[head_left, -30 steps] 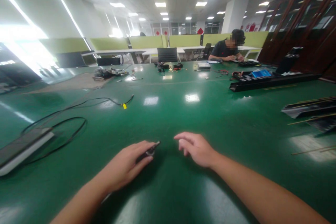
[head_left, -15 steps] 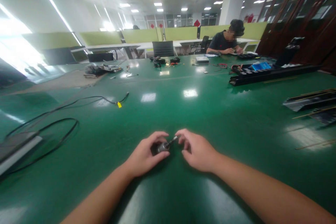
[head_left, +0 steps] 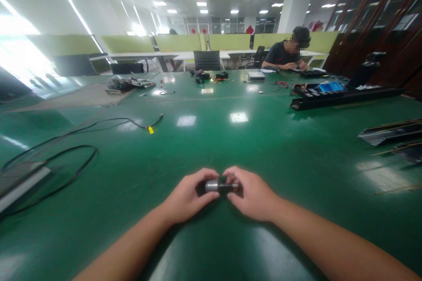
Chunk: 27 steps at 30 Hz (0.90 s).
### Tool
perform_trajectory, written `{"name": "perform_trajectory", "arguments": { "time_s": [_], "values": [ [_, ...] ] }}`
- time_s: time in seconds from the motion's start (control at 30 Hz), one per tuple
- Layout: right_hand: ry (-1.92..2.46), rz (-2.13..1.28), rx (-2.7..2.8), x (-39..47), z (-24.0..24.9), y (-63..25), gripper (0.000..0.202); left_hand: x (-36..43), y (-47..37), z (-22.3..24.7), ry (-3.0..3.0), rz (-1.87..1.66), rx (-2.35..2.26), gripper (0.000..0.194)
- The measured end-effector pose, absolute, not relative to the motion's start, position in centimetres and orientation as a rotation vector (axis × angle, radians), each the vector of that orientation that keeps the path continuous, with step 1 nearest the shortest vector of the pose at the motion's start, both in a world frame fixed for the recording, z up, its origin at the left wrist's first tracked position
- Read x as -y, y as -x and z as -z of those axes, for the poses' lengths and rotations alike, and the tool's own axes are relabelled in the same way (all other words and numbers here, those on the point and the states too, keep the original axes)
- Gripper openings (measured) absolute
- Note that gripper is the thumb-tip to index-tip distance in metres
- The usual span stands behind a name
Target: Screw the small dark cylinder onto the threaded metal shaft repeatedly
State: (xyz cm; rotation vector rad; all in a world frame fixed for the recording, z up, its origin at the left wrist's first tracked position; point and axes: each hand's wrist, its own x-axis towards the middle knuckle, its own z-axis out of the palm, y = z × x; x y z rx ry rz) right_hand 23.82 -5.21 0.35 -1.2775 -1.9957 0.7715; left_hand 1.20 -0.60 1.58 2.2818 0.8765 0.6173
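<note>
A small cylindrical object (head_left: 212, 185), silvery on its left part and dark with a thin tip on its right, lies level just above or on the green table (head_left: 204, 140). My left hand (head_left: 189, 195) curls round its silvery end, with fingers behind and thumb in front. At the thin right end is my right hand (head_left: 252, 193), its fingers bent and parted around the tip. Whether the right fingers press on the tip is hard to tell.
A black cable (head_left: 89, 127) with a yellow tag and a grey device (head_left: 23, 180) lie at left. Black metal channels (head_left: 346, 96) are at right. Across the table sits a person (head_left: 280, 55) beside small parts. A white box (head_left: 256, 76) stands at the far side.
The cylindrical object has turned from slanting up to the right to lying level. My right hand has come closer, and its fingers now surround the thin end.
</note>
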Motion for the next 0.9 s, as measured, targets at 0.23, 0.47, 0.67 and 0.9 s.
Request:
{"name": "perform_trajectory", "arguments": {
  "time_s": [0.23,0.47,0.67,0.9],
  "values": [
    [1.289,-0.813,1.962,5.09,0.04,-23.88,0.042,0.54,-1.27,-1.22,-2.25,-0.633,-0.902,0.029],
    [1.286,-0.818,1.956,5.1,0.12,-23.79,0.04,0.6,-1.22,-1.02,-2.217,-0.655,-0.876,0.042],
    [1.28,-0.803,1.986,5.06,-0.08,-23.5,0.035,0.79,-1.25,-1.4,-2.222,-0.643,-0.88,0.039],
    [1.347,-0.771,2.029,5.06,-0.15,-23.35,0.035,0.59,-0.98,-1.18,-2.249,-0.745,-0.984,0.039]
  ]
}}
